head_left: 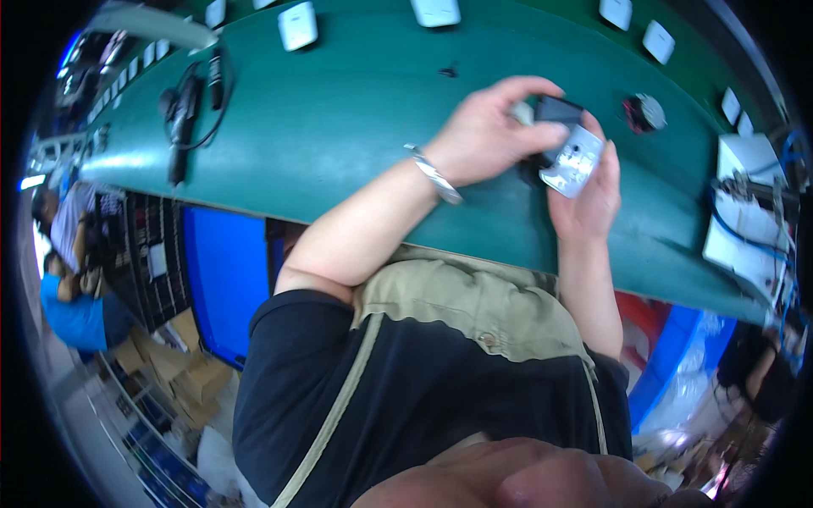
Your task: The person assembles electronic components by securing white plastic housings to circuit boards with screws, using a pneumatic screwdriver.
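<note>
My left hand [495,127], with a silver bracelet [434,175] on its wrist, pinches a dark rectangular part [557,111] between thumb and fingers. Against that part lies a shiny silver metal plate [572,162] with small dark marks or holes. My right hand [597,199] is closed around the plate from the right and below. Both pieces are held together above the bench; whether they are joined I cannot tell. The palm-side fingers of my right hand are partly hidden behind the plate.
A green bench top [339,118] stretches across. A small round metal part with red [645,113] lies right of my hands, a tiny dark piece [449,71] beyond them. At left lies a black corded tool [182,127]; at right stands a white fixture [745,212]. White units [297,26] line the far side.
</note>
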`<control>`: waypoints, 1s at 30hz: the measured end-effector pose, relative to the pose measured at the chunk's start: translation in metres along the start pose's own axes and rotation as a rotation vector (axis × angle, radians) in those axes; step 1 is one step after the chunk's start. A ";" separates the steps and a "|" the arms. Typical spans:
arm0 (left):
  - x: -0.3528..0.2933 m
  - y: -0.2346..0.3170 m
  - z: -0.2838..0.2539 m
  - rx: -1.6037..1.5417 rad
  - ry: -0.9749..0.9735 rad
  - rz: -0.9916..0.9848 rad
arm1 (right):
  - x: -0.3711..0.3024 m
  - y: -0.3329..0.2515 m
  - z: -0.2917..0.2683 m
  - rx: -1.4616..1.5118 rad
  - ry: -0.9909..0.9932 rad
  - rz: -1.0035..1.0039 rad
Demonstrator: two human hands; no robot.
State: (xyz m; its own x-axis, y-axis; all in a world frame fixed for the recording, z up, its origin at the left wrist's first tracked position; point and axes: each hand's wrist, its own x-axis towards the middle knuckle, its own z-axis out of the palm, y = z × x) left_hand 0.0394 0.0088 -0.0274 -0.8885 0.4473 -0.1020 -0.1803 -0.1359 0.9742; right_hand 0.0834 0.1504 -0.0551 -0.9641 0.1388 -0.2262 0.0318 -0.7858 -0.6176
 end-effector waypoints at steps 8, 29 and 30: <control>0.014 -0.013 -0.018 -0.506 -0.225 -0.137 | 0.000 -0.013 0.005 0.170 -0.038 0.037; 0.012 -0.025 -0.003 -0.296 -0.041 -0.116 | 0.000 -0.023 -0.001 -0.166 0.172 -0.154; 0.012 -0.027 -0.002 -0.296 -0.039 -0.117 | 0.000 -0.023 -0.001 -0.170 0.172 -0.165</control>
State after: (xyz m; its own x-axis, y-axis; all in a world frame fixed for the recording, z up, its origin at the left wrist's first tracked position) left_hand 0.0328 0.0165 -0.0548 -0.8387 0.5079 -0.1966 -0.4002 -0.3300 0.8549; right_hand 0.0826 0.1691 -0.0421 -0.9014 0.3684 -0.2278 -0.0642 -0.6337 -0.7709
